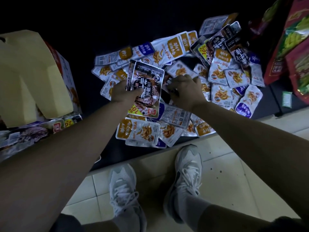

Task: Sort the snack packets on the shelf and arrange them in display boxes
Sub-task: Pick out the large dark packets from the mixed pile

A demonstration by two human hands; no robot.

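My left fingers (133, 93) curl round the lower half of a dark, glossy packet (145, 79), thumb on its printed face; it is a flat rounded rectangle, with at least one more like it tucked behind. My left hand (124, 92) holds this above the heap. My right hand (185, 91) is knuckles-up just beside it, fingers bent down into the packets; whether they have closed on one I cannot tell, since the tips are hidden.

The heap of snack packets (219, 76) lies loose across the dark shelf (87, 101): slick foil pouches, mostly white with orange labels, some with purple labels (244, 106), overlapping at all angles. More dark pouches (217, 42) sit at the far right of the heap.

To my left stands a cardboard display box (33, 72), matte yellowish inside, its front cut away at a slant. Dark packets (38, 131) lie in a row in front of it. Large crinkly red bags (294, 47) lean at the right. Below the shelf edge are my white mesh sneakers (187, 173) on pale floor tiles (234, 173).
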